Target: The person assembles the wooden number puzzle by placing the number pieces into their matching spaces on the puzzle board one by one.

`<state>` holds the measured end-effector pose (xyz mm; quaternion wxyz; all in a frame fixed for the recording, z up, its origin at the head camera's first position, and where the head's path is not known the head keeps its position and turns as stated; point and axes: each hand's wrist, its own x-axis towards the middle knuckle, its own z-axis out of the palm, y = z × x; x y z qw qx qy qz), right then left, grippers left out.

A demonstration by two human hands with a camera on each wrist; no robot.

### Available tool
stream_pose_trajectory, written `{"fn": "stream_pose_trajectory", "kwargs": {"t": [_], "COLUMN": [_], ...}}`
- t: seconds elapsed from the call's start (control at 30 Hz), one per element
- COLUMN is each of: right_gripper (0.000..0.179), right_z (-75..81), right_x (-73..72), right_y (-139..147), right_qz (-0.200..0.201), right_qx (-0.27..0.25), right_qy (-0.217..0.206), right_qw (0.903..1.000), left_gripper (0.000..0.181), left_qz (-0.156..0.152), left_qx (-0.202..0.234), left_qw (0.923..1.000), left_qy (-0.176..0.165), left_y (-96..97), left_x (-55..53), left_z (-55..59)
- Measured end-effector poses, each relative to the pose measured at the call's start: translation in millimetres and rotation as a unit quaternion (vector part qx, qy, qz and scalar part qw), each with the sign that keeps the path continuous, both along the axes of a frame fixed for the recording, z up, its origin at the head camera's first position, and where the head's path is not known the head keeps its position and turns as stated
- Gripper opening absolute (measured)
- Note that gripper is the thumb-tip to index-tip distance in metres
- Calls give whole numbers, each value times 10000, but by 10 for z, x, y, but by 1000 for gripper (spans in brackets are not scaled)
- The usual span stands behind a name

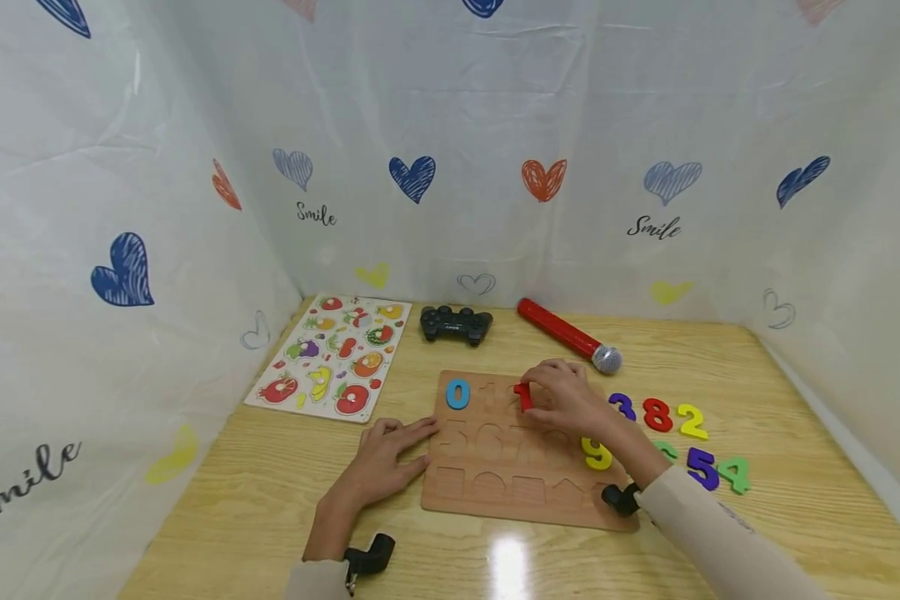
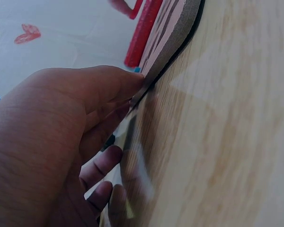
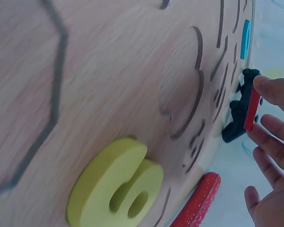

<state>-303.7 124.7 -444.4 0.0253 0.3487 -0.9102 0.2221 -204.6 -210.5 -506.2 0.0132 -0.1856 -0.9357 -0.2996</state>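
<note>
The brown wooden number board (image 1: 480, 504) lies on the table, with a blue 0 (image 1: 457, 393) at its upper left. Above the top row of recesses, my right hand (image 1: 566, 396) pinches a red number piece (image 1: 523, 397) that looks like a 1. In the right wrist view the red piece (image 3: 252, 109) is seen edge-on between thumb and fingertips. My left hand (image 1: 382, 462) rests at the board's left edge, fingers loosely extended; its thumb (image 2: 132, 82) meets the edge in the left wrist view. A yellow 9 (image 1: 597, 454) lies on the board's right part, below my right wrist.
Right of the board lie a purple 3 (image 1: 622, 406), red 8 (image 1: 657, 415), yellow 2 (image 1: 692, 422), purple 5 (image 1: 702, 468), green 4 (image 1: 735, 474) and a partly hidden green piece (image 1: 666, 451). Behind are a fruit board (image 1: 330, 358), black game controller (image 1: 456, 324) and red microphone (image 1: 562, 332).
</note>
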Motion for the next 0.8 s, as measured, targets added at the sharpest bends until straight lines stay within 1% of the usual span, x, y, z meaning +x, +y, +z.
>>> {"fn": "stream_pose_trajectory", "kwargs": {"t": [0.1, 0.3, 0.43, 0.6, 0.8], "right_gripper": [46, 46, 47, 46, 46], "right_z": [-17, -50, -59, -66, -73], "right_x": [-19, -41, -56, -77, -99], "right_y": [-54, -137, -179, -246, -308], "right_qz": [44, 145, 155, 136, 86], "right_qx": [53, 68, 136, 239, 286], "right_qy": [-24, 128, 158, 71, -117], "right_qw": [10000, 9998, 9997, 9996, 9995], "left_gripper": [49, 49, 49, 49, 48], "left_qz": [16, -10, -46, -61, -88], "left_qx": [-7, 7, 34, 32, 25], "left_qw": [10000, 10000, 10000, 9999, 9999], "left_qy": [-35, -70, -21, 113, 72], "left_y": [-4, 6, 21, 20, 16], "left_x": [6, 11, 9, 18, 19], "left_z": [7, 31, 39, 50, 52]}}
